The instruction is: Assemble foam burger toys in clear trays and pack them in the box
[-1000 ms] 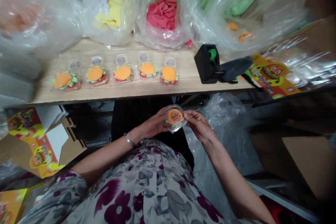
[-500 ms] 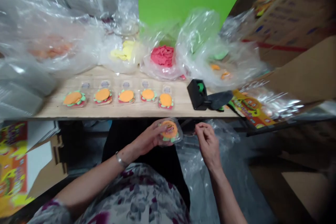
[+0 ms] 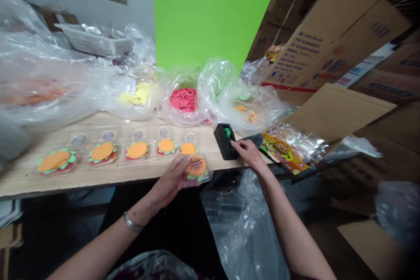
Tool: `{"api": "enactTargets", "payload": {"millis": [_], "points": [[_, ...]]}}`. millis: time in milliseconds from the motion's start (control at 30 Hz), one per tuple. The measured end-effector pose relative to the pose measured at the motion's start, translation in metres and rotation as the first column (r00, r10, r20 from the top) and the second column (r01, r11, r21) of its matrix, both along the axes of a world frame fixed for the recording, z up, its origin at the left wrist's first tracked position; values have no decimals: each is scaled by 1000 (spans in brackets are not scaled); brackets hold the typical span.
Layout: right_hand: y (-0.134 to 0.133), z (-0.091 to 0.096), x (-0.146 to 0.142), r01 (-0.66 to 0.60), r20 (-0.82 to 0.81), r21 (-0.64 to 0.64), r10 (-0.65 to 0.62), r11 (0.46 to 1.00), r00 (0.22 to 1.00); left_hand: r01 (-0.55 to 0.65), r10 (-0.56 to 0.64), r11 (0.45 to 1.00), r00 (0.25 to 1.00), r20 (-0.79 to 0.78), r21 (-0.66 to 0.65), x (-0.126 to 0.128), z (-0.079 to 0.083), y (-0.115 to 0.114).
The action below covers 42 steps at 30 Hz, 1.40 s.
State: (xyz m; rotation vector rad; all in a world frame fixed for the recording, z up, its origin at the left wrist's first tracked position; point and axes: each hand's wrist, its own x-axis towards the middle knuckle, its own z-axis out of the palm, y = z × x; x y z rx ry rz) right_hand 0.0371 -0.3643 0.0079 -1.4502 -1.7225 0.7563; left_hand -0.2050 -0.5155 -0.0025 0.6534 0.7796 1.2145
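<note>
My left hand (image 3: 170, 180) grips a clear plastic shell with a burger-shaped candy (image 3: 196, 168) inside, held just above the table's front edge (image 3: 98, 179). My right hand (image 3: 246, 151) rests against the black tape dispenser (image 3: 225, 140) with its green roll; the fingers curl toward the dispenser's front, and whether they pinch tape is not visible. A row of several open shells with burger candies (image 3: 136, 150) lies along the wooden table to the left.
Clear bags hold loose candy parts behind the row: yellow (image 3: 138, 94), red (image 3: 183, 98), green and orange (image 3: 244, 103). A green board (image 3: 203, 13) stands at the back. Printed cartons (image 3: 285, 153) and cardboard boxes (image 3: 331, 39) crowd the right. A plastic bag (image 3: 243, 227) hangs below the table.
My right hand let go of the shell and went up to the tape dispenser. My left hand lifted the shell toward the table edge. The camera tilted upward.
</note>
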Motion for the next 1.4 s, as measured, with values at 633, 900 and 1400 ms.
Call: {"api": "enactTargets", "payload": {"millis": [633, 900, 1400], "points": [[-11, 7, 6, 20, -271, -196, -73, 980, 960, -29, 33, 999, 989, 147, -34, 1, 5, 19], [5, -6, 9, -1, -348, -366, -135, 931, 928, 96, -108, 994, 961, 253, 58, 1, 13, 19], [-2, -4, 3, -42, -393, -350, -107, 936, 913, 15, -6, 999, 970, 245, -35, 4, 11, 19]]}}
